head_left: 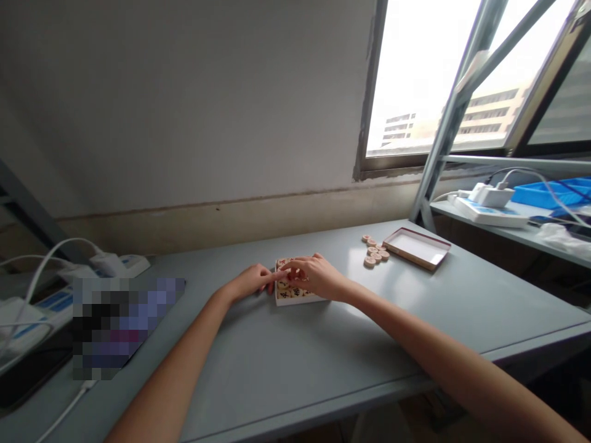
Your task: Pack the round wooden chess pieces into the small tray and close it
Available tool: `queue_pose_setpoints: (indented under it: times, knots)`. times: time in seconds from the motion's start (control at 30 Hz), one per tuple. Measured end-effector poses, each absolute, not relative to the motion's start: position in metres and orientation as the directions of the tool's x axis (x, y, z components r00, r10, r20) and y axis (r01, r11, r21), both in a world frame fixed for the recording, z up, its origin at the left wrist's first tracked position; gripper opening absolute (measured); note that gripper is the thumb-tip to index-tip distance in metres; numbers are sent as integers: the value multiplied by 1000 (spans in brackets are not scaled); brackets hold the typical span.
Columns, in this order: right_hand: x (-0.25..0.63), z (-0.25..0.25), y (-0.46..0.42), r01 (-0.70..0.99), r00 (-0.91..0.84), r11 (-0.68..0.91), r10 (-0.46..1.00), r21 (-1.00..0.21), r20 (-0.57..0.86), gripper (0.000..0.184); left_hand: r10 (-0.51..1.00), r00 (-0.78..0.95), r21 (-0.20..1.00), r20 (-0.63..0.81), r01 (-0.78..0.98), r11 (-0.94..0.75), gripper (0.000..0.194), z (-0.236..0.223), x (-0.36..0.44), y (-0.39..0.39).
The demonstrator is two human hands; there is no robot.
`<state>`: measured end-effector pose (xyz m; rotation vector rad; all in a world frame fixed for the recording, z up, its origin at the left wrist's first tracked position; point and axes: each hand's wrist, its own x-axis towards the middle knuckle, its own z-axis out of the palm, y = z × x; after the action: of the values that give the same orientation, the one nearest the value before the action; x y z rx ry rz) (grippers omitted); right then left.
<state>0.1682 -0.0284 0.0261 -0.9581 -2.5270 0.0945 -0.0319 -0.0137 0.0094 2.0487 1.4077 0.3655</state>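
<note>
A shallow white box (302, 300) on the table holds several round xiangqi pieces (297, 291) lying flat, marked with dark characters. My left hand (249, 282) is at the box's left side, its lower fingers against the wall and its index finger reaching over the rim. Above the pieces, my right hand (318, 275) has its fingers bent together near the left fingertip; whatever they pinch is hidden. Both hands cover much of the box's inside. More loose xiangqi pieces (375, 253) are clustered to the right, beside an upturned box lid (418, 247).
On the left are power strips with white chargers and cables (108, 263), and a pixelated flat area (133, 320). A metal frame post (436, 147) rises at the back right. Beyond it, a shelf carries another power strip (489, 209) and a blue tray (549, 194).
</note>
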Motion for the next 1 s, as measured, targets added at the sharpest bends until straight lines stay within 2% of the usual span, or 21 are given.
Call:
queue_pose_setpoints:
  times: [0.13,0.23,0.3,0.37,0.5,0.63,1.0]
  knots:
    - [196,34,-11,760,-542,634,741,-145,397,19,924,362,603,-125,767,-219,63,9,-29,-15]
    - [218,36,4,784,-500,588,787,-197,360,14,928,353,607,-118,766,-214,64,9,-28,-15]
    - [222,35,7,743,-548,628,770,-234,327,15,928,354,604,-117,767,-216,65,9,-28,-15]
    - [214,32,2,687,-609,693,713,-220,347,20,927,359,606,-114,764,-221,66,10,-28,-15]
    - [185,25,-14,623,-698,778,598,-76,394,23,922,378,616,-89,748,-247,66,8,-29,-14]
    - [173,19,-21,629,-705,778,563,12,431,24,920,384,615,-78,745,-259,64,7,-31,-12]
    - [167,18,-24,649,-671,761,568,6,477,21,904,421,690,-77,677,-257,61,8,-31,-13]
